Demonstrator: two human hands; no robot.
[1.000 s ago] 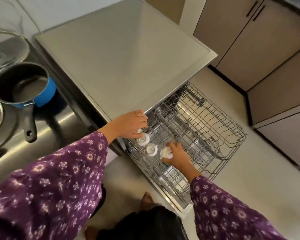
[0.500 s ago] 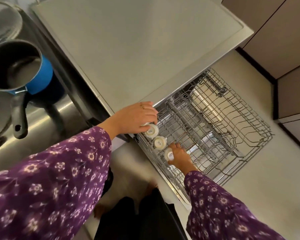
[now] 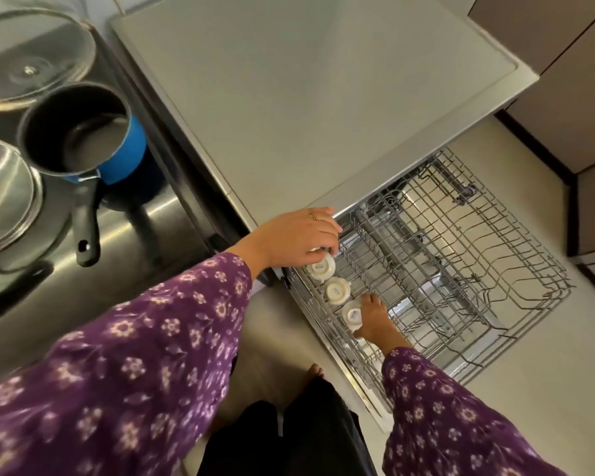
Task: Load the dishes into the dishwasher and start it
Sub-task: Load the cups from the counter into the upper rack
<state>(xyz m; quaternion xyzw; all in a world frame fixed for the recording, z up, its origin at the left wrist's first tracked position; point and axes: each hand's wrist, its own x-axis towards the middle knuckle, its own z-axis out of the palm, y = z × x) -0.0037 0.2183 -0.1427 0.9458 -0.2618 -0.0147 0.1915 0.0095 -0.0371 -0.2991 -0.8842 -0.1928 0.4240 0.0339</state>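
Observation:
The dishwasher's wire rack is pulled out below the grey counter. Three small white cups stand upside down in a row along its left edge. My left hand holds the far cup from above with curled fingers. The middle cup stands free between my hands. My right hand grips the near cup from its right side.
A grey countertop covers the dishwasher. To the left a steel surface carries a blue saucepan, a glass lid and a steel lid. Brown cabinets stand at the right. My foot is on the floor.
The view has shifted, and both hands stay on the outer cups. My right hand has turned the near cup a little further into the rack.

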